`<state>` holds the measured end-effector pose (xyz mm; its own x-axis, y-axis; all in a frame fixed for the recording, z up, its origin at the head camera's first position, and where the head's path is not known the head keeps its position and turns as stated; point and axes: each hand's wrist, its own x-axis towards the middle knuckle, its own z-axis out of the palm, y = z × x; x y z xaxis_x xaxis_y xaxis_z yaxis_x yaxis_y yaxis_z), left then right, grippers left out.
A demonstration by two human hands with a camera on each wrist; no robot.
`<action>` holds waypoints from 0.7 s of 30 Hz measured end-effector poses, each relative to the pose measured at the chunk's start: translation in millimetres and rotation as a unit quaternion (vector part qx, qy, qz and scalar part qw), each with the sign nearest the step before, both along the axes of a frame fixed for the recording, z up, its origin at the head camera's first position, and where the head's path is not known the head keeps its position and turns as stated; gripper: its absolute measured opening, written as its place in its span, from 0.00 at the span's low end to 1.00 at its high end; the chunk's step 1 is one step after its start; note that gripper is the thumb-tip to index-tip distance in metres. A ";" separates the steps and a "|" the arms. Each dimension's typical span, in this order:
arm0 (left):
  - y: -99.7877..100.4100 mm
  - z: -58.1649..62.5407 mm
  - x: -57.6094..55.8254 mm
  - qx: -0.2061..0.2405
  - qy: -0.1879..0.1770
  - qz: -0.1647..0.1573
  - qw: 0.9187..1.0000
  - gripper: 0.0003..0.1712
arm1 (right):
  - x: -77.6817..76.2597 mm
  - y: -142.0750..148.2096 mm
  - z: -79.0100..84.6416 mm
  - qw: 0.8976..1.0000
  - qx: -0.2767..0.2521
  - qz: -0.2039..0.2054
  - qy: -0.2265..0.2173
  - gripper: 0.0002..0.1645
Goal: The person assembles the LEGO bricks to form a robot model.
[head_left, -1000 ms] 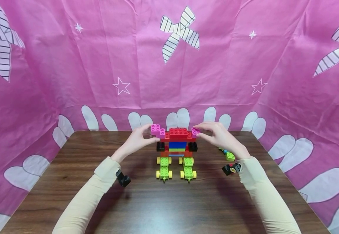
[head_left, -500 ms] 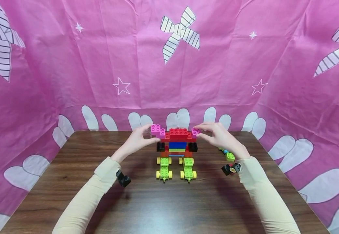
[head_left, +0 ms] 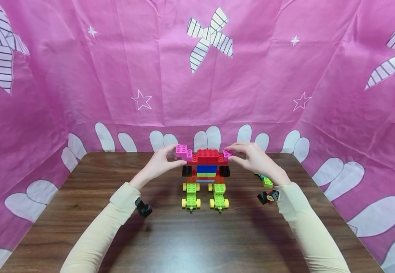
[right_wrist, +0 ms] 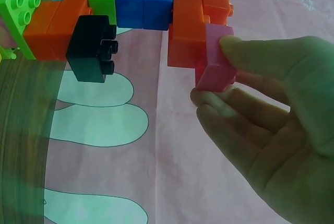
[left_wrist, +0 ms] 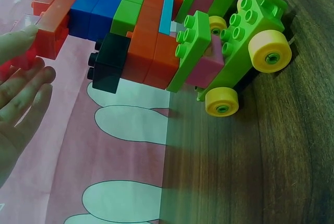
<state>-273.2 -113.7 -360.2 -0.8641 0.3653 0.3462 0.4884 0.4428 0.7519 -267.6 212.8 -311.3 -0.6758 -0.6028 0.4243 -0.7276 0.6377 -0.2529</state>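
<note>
A toy figure of building bricks stands upright mid-table, with a red top [head_left: 207, 154], blue bricks [head_left: 207, 169] in the body and black bricks [head_left: 224, 171] at both sides. Its feet are two lime-green wheeled bases [head_left: 191, 199] with yellow wheels [left_wrist: 270, 50]. At its upper left, my left hand [head_left: 158, 165] pinches stepped pink bricks [head_left: 181, 151] between thumb and fingers. On the opposite side, a pink brick [right_wrist: 216, 70] sits against the end of the red bricks [right_wrist: 187, 31], and my right hand [head_left: 254, 158] pinches it, thumb on its near face.
A lime-green brick piece [head_left: 267, 182] with a blue part lies beside the right wrist. Black wrist cameras [head_left: 143, 208] hang under both sleeves. Pink cloth [head_left: 197, 98] rises behind and beside the brown wooden table [head_left: 149, 242].
</note>
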 end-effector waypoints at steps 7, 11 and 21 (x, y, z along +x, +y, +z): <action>-0.5 1.6 0.3 0.001 0.002 -0.002 1.000 0.31 | -0.5 -0.5 1.1 1.000 0.003 0.003 0.006 0.20; -0.2 0.8 -0.6 0.002 -0.001 -0.003 1.000 0.31 | 0.4 -1.0 0.1 1.000 0.004 -0.001 0.007 0.20; 3.9 14.0 14.5 0.003 -0.018 -0.003 1.000 0.29 | 4.7 3.3 -3.9 1.000 -0.011 -0.001 -0.005 0.20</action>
